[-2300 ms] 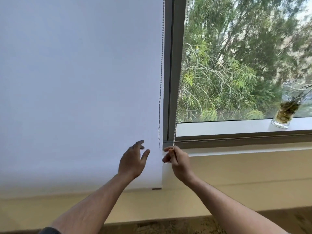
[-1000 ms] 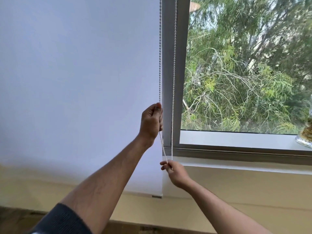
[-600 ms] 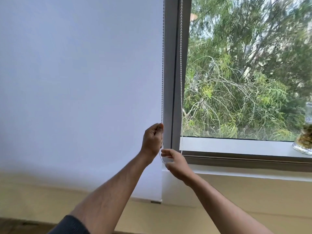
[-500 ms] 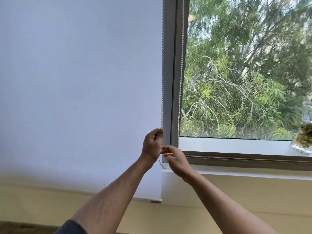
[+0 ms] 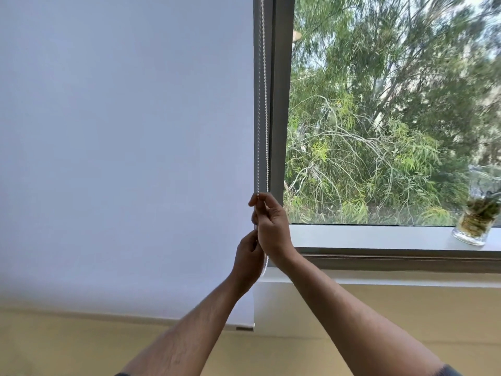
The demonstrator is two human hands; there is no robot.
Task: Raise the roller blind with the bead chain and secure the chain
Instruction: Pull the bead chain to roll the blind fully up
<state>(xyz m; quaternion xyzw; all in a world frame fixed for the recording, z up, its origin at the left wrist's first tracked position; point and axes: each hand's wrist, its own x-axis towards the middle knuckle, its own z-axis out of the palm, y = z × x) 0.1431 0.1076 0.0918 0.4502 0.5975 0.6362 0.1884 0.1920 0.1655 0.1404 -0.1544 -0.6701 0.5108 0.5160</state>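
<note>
A white roller blind (image 5: pixel 122 158) covers the left window, its bottom bar (image 5: pixel 238 327) hanging below the sill line. A white bead chain (image 5: pixel 263 104) runs down in two strands along the grey frame beside the blind's right edge. My right hand (image 5: pixel 271 226) pinches the chain between thumb and fingers at about sill height. Just below and left of it, my left hand (image 5: pixel 248 256) is closed on the lower part of the chain; the loop's bottom (image 5: pixel 265 267) shows between my two wrists.
The grey window frame post (image 5: pixel 279 104) stands right of the chain. The right pane is uncovered, with trees outside. A glass jar with plant cuttings (image 5: pixel 477 213) stands on the white sill (image 5: pixel 379 237) at the far right. Beige wall lies below.
My right hand has risen above my left and taken a higher grip on the chain. My left hand has dropped lower on it. The blind's bottom bar looks unchanged.
</note>
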